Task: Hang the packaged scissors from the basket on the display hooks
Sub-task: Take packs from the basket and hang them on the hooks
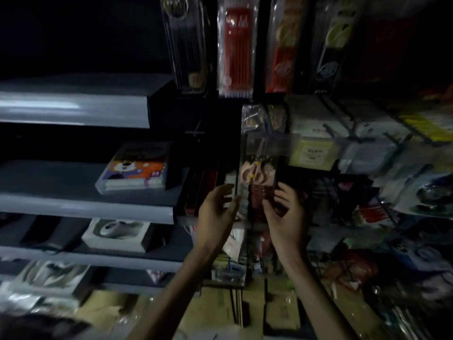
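Fingers: left hand spread beside scissors pack; right hand pinching its edge.

Two hands, one pink scissors pack, four hanging packs along the top.

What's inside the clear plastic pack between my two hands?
Pink-handled scissors with a yellow pivot show through the clear plastic pack. The blades are lost in blur and darkness, and the right hand covers the pack's lower right edge.
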The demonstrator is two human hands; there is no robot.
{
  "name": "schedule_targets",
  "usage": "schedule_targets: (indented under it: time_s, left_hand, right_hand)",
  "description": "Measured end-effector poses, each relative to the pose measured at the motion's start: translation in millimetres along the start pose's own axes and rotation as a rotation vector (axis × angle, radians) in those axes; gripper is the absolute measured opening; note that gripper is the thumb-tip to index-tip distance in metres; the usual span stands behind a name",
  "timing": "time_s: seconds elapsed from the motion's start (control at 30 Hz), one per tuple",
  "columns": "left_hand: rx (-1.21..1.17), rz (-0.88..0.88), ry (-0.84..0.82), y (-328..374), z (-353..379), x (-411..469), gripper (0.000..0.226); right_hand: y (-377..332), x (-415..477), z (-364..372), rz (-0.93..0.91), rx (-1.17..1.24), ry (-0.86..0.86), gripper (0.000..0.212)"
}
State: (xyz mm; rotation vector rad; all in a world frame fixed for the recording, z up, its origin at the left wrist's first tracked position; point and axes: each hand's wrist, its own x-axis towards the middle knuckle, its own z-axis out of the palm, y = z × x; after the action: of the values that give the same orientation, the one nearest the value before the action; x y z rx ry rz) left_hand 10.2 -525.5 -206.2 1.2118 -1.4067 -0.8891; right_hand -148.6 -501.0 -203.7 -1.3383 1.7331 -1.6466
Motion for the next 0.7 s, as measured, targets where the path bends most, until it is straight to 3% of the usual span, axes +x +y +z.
schedule_targets:
  time_s: [0.1,0.33,0.5,0.7]
  left_hand:
    - [0.033,0.023,-0.050,1.8,-20.6,-30.2,0.033]
    - [0.216,-0.069,0.118,-23.9,-102.2,-102.3,0.025]
    - [0.310,-0.250,0.323,-68.6,-169.0,-162.3,0.032]
    - [0.392,-0.522,0.459,-104.8,-239.9,-252.1,0.031]
  right_hand:
    - [-6.8,-32.9,-5.5,-0.048,-0.045,-0.062,0.044]
    - [-11.7,-100.7,21.4,-0.165,-0.107,-0.310,0.034]
    - [-3.6,-140.4,71.9,-0.184,-0.174,-0.693,0.037]
    - [-6.9,-194.3,156.4,-0.238,-0.237,-1.168,0.037]
